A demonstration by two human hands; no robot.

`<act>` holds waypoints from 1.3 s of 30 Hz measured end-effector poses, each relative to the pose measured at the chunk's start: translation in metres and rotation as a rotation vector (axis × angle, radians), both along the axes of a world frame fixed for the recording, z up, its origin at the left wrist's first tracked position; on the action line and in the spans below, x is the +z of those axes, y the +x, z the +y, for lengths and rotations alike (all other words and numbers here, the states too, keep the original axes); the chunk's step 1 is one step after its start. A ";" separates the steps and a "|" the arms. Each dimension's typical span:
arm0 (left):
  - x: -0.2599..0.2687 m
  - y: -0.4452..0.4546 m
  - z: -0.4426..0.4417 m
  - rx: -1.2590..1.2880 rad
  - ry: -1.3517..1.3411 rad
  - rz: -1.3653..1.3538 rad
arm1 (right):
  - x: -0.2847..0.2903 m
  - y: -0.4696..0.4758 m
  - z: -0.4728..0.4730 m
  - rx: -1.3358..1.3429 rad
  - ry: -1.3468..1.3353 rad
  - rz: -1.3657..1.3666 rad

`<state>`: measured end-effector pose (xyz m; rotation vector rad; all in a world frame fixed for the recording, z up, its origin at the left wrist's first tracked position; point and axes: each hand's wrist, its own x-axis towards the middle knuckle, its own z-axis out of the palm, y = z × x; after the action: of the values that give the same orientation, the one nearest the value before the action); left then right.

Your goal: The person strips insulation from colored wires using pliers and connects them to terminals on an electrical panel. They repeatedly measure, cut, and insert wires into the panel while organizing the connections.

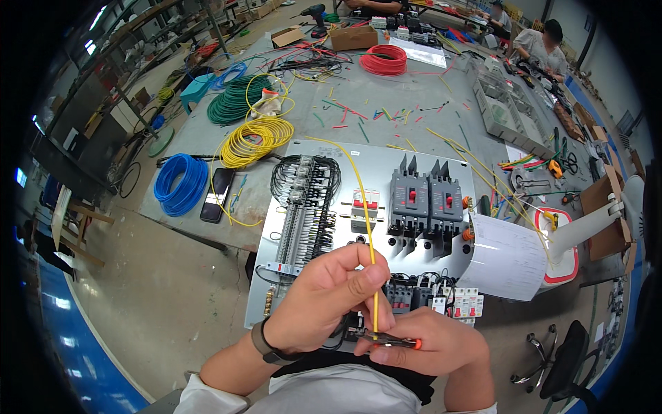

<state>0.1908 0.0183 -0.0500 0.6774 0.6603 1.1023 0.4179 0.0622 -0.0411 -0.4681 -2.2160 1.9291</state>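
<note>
My left hand pinches a yellow insulated wire between thumb and forefinger. The wire runs up across a metal mounting plate. My right hand grips small pliers or cutters with orange-red handle ends, their jaws at the wire's lower end. On the plate are two dark moulded-case circuit breakers, a smaller breaker with a red switch, and a terminal block strip with black wires. Contactors and small breakers with red levers lie near my right hand, partly hidden by it.
Blue, yellow, green and red wire coils lie on the table. A phone is at left. A printed sheet and a white fan stand at right. Co-workers sit at the far side.
</note>
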 end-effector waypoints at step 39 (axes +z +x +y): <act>-0.008 -0.018 -0.014 -0.096 0.033 0.185 | -0.048 0.026 0.092 -0.819 0.958 -0.455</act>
<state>0.1727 0.0041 -0.0579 0.8380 0.7606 0.9712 0.4443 0.1537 -0.0896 -1.3910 -2.2817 0.3105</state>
